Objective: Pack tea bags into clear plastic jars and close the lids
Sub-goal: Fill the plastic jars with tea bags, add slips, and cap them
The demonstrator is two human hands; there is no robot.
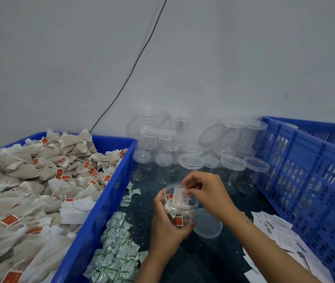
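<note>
Between the 2 blue crates, over dark cloth (207, 260): left hand (167, 226) wrapped around an open clear plastic jar (181, 207), fingers curled about its lower wall, jar tilted toward the camera. Inside the jar, several tea bags (180, 220) with red tags. At the jar's mouth, right hand (205, 189) pinching a white paper slip with red print (181, 198), slip partly inside the rim. Just right of the left hand, touching the cloth, a loose clear lid (208, 224). Left of both hands, a solid blue crate (101, 211) heaped with loose tea bags (31, 190). Below the left hand, a scatter of small green-and-white sachets (115, 256). Beyond the right hand, a cluster of capped empty jars (191, 160). Right of the right forearm, more white slips (279, 233) beside a slotted blue crate (309, 180).
</note>
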